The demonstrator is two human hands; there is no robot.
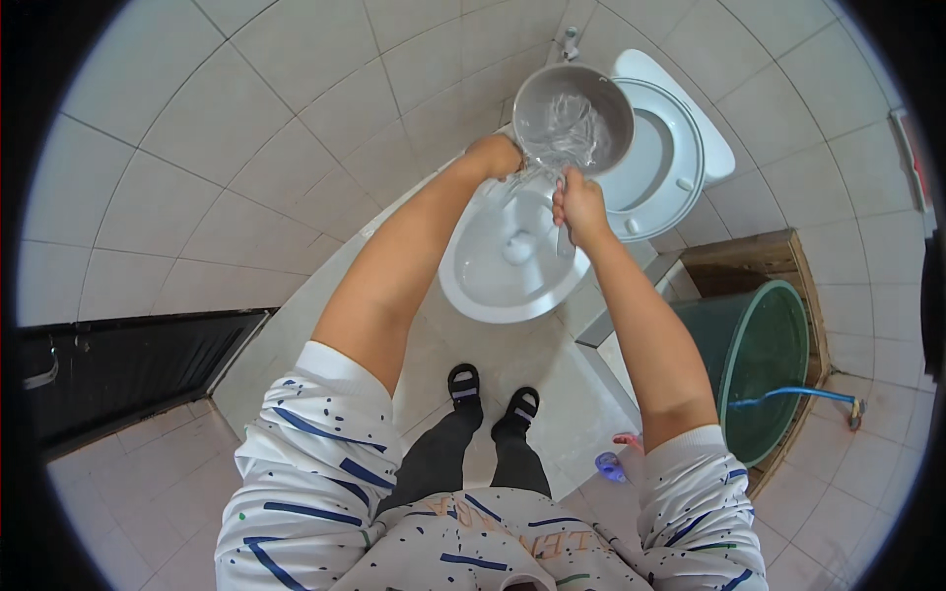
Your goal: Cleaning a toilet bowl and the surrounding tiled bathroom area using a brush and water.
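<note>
My right hand is closed round the handle of a round grey water dipper; the handle's end shows below my fist. Clear, rippling water lies in the dipper, and some spills over its near left rim. Against that rim is my left hand, wet from the spilling water. Its fingers are mostly hidden by the water and the dipper's edge, so I cannot tell whether they grip it. Directly below both hands is a white oval basin with a round piece in its middle.
A white toilet stands right of the dipper. Further right, a big green tub has a blue hose at its rim. Purple and pink items lie on the floor. At left is a dark door. Tiled walls close in the far side.
</note>
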